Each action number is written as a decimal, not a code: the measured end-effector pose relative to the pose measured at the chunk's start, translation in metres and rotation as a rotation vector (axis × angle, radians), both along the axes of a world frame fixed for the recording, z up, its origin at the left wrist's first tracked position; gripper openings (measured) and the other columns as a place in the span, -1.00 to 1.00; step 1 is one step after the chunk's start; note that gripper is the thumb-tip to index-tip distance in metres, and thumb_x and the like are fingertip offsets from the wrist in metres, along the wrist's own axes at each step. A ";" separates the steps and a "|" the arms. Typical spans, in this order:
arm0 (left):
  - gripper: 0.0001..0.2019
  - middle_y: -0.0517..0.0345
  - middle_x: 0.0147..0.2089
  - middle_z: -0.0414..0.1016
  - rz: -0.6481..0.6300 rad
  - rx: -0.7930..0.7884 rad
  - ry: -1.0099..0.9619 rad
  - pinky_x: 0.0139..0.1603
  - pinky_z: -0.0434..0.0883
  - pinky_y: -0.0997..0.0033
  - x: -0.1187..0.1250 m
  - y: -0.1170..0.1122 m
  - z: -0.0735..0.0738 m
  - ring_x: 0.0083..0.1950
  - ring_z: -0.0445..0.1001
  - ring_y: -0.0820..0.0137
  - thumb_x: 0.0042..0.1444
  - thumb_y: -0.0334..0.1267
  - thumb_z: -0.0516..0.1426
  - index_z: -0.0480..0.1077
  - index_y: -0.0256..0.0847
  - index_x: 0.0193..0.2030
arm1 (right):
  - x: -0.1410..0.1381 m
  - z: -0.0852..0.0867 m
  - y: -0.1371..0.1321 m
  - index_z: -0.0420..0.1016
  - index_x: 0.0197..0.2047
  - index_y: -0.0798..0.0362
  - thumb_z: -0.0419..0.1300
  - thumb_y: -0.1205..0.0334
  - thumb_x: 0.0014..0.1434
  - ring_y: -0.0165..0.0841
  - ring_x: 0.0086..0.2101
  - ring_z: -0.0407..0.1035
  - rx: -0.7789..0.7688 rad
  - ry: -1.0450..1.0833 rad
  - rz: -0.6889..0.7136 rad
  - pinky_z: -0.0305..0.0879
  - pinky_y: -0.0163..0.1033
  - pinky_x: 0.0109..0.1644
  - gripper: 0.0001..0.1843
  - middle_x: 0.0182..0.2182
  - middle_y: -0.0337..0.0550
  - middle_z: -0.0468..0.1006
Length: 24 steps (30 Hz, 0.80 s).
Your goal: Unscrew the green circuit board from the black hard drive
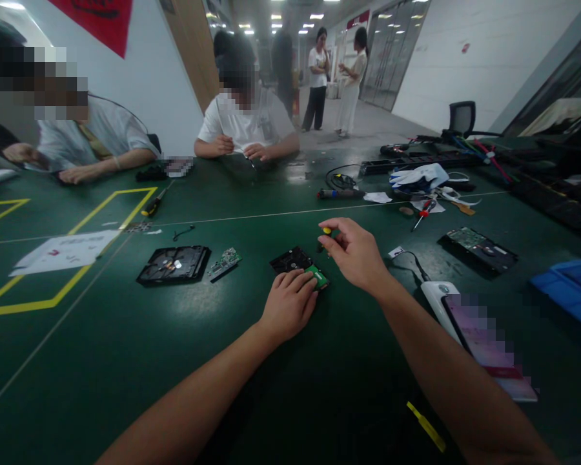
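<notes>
A small black hard drive (290,260) with a green circuit board (318,276) lies on the green table in front of me. My left hand (289,303) rests on its near edge, fingers curled down and pressing it to the table. My right hand (356,253) hovers just right of the drive, its fingers pinched round a small screwdriver with a yellow and black handle (326,232) that stands upright over the drive.
Another opened drive (174,263) and a loose circuit board (225,261) lie to the left. A third drive (479,248), a phone (484,342), a blue tray (569,290), tools and gloves (419,175) sit to the right. Two people sit across the table.
</notes>
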<state>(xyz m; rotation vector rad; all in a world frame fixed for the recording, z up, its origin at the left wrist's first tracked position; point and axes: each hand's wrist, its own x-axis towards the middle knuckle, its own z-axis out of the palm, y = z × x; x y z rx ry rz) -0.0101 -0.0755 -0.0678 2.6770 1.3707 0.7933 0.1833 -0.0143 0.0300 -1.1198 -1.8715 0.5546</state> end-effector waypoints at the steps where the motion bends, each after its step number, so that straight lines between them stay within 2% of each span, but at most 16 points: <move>1: -0.65 0.02 0.27 0.53 0.000 0.000 -0.002 0.28 0.33 -0.09 0.000 0.000 0.000 0.33 0.39 0.08 0.43 -0.19 0.03 0.44 -0.10 0.25 | 0.000 0.000 0.000 0.49 0.12 -0.08 0.21 0.16 0.36 -0.33 -0.35 0.47 -0.023 0.013 0.020 0.44 -0.11 -0.22 -0.72 -0.05 -0.08 0.58; 5: -0.65 0.02 0.27 0.53 -0.003 0.001 -0.004 0.27 0.33 -0.09 0.000 0.001 -0.001 0.33 0.39 0.07 0.42 -0.18 0.04 0.44 -0.09 0.26 | -0.001 0.000 -0.001 0.48 0.16 -0.08 0.15 0.16 0.39 -0.32 -0.32 0.50 -0.060 0.052 0.038 0.47 -0.11 -0.19 -0.70 -0.07 -0.08 0.57; 9: -0.65 0.02 0.27 0.52 0.001 0.000 0.001 0.29 0.32 -0.09 0.000 0.001 -0.001 0.33 0.39 0.08 0.43 -0.18 0.03 0.44 -0.10 0.25 | -0.002 0.004 -0.003 0.58 0.02 -0.09 0.20 0.10 0.38 -0.25 -0.19 0.50 0.050 -0.003 0.023 0.46 -0.11 -0.15 -0.78 -0.01 -0.06 0.54; 11: -0.65 0.02 0.28 0.52 -0.001 -0.003 0.001 0.29 0.32 -0.09 0.000 0.001 -0.001 0.33 0.38 0.08 0.43 -0.18 0.03 0.44 -0.11 0.26 | -0.002 0.005 -0.004 0.59 -0.01 -0.07 0.18 0.11 0.39 -0.29 -0.24 0.49 0.062 -0.008 0.032 0.45 -0.12 -0.17 -0.80 -0.03 -0.07 0.55; 15: -0.65 0.02 0.27 0.53 0.001 -0.004 0.000 0.28 0.33 -0.10 0.000 0.001 -0.001 0.32 0.39 0.08 0.43 -0.18 0.03 0.44 -0.09 0.26 | -0.003 0.003 -0.004 0.49 0.14 -0.05 0.13 0.13 0.42 -0.36 -0.37 0.49 -0.040 0.055 0.066 0.46 -0.13 -0.20 -0.71 -0.05 -0.10 0.60; 24: -0.65 0.03 0.27 0.52 -0.002 -0.001 0.002 0.28 0.33 -0.09 0.000 0.001 -0.001 0.32 0.39 0.08 0.43 -0.17 0.02 0.44 -0.10 0.25 | -0.002 0.002 -0.001 0.54 0.03 -0.09 0.17 0.11 0.40 -0.21 -0.19 0.50 0.015 0.017 0.014 0.45 -0.08 -0.19 -0.79 -0.05 -0.07 0.59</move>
